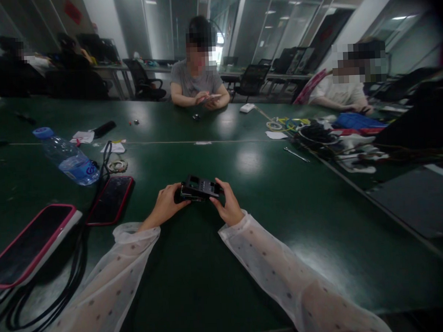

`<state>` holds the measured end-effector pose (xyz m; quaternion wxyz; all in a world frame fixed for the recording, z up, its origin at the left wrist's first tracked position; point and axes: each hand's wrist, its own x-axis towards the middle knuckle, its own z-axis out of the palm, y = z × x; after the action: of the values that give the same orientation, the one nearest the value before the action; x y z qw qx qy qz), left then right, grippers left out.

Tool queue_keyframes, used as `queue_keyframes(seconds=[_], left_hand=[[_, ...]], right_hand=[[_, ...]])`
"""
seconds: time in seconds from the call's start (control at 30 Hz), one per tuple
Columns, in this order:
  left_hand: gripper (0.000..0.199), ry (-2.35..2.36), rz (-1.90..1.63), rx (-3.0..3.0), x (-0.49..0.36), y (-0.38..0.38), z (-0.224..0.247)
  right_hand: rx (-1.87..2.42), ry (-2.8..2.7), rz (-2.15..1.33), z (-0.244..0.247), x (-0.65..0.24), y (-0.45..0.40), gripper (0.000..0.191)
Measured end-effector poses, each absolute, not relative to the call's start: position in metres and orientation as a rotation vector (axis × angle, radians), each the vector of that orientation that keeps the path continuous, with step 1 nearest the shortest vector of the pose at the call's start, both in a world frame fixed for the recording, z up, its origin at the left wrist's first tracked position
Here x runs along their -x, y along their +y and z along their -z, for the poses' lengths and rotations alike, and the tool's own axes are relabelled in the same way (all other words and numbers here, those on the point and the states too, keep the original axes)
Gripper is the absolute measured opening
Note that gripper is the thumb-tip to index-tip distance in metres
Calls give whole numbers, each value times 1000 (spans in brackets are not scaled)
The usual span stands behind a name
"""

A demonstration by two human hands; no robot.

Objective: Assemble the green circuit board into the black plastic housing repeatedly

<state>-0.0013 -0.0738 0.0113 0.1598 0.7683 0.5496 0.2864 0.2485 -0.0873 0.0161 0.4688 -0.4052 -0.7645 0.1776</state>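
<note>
A small black boxy device [201, 186] with square openings in its top face is held just over the green table [262, 262], tilted a little. My left hand [167, 202] grips its left end, thumb low and fingers behind. On the opposite end, my right hand [227, 202] pinches it between thumb and forefinger. What exactly the device is, I cannot make out. Its underside and far side are hidden. Sheer white dotted sleeves cover both my forearms.
Left of me lie a red-cased phone [111, 200], a thicker pink-edged phone [34, 245], black cables [77, 260] and a tilted water bottle [69, 158]. A wrench [296, 154], tangled wires [315, 132] and a grey panel [421, 201] are on the right. A person [197, 74] sits opposite.
</note>
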Motion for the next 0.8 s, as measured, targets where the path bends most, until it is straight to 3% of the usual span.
queue_keyframes(seconds=[0.33, 0.57, 0.8], left_hand=[[85, 1540, -821, -2194, 1, -78, -14], [81, 1509, -830, -2217, 1, -79, -14], [75, 1525, -819, -2193, -1, -79, -14]], right_hand=[[994, -2042, -503, -7, -246, -84, 62], [1031, -1906, -492, -6, -246, -84, 72], [1084, -1655, -592, -13, -249, -85, 62]])
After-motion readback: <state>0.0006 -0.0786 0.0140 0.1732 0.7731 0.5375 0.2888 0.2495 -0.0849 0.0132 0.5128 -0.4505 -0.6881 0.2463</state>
